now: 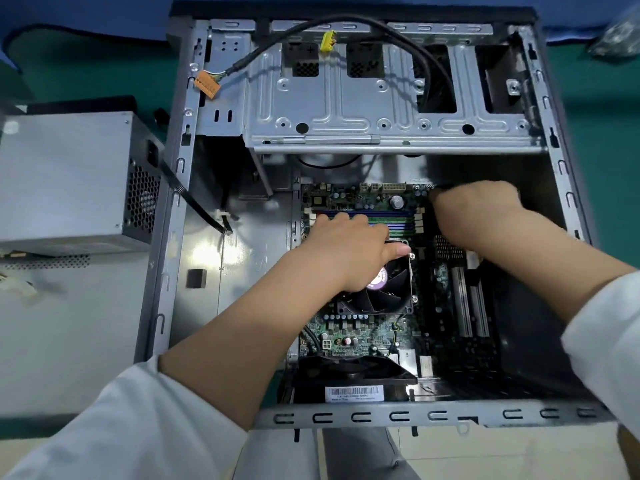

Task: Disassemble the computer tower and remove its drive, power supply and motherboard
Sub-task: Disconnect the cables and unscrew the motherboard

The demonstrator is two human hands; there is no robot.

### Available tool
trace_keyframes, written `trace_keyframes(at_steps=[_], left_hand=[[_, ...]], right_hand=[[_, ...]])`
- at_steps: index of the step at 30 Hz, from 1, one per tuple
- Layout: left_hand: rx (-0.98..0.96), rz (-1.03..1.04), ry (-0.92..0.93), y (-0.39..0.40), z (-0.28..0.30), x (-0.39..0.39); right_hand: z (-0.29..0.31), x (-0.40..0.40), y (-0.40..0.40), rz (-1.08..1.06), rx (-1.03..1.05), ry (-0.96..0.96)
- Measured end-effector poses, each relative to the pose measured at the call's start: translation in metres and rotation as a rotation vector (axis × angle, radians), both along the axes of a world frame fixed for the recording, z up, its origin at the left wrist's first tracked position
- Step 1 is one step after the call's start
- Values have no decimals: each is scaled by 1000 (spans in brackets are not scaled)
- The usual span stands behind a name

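Observation:
The open computer tower (194, 140) lies on its side with the green motherboard (360, 336) still inside. My left hand (349, 251) rests on the board, fingers over the memory slots and thumb on the black CPU fan (384, 296). My right hand (485, 213) is at the board's far right corner, fingers curled; a dark thing shows at its fingertips, and I cannot tell what it is. The grey power supply (69, 178) sits outside the case on the left. The silver drive cage (363, 109) spans the top of the case, its bays looking hollow.
Loose cables with an orange plug (207, 85) and a yellow plug (327, 39) hang over the cage. A flat black cable (197, 202) runs from the power supply into the case. A grey side panel (69, 323) lies at left on the green mat (609, 140).

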State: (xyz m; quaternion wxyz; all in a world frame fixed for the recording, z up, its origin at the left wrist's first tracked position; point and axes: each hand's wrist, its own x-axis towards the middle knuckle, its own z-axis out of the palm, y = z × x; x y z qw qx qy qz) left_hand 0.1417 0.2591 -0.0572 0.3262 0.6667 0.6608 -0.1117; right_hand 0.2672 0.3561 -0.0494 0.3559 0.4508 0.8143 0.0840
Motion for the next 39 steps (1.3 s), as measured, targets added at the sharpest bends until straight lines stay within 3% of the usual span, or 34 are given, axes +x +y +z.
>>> trace_keyframes(at_steps=[5,10,16,21,26,31,36,39], left_hand=[[0,-9,23,-1,0,0],[3,-6,9,-1,0,-1],[-6,-14,17,0,0,0],[2,-17,13,-1,-1,0],[0,-15,15,0,0,-1],[1,-22,22,0,0,1],[-8,-16,25,1,1,1],[-12,-14,13,1,2,2]], right_hand=[[-13,-18,-20,93,15,-65],[-2,1,-1,-23,6,12],[-12,-15,-19,37,37,-32],[-3,1,-1,-78,6,16],[-12,-16,-18,22,32,-11],[-5,1,-3,-89,16,48],[-11,-14,-18,-6,22,13],[-4,2,-4,-106,-28,100]])
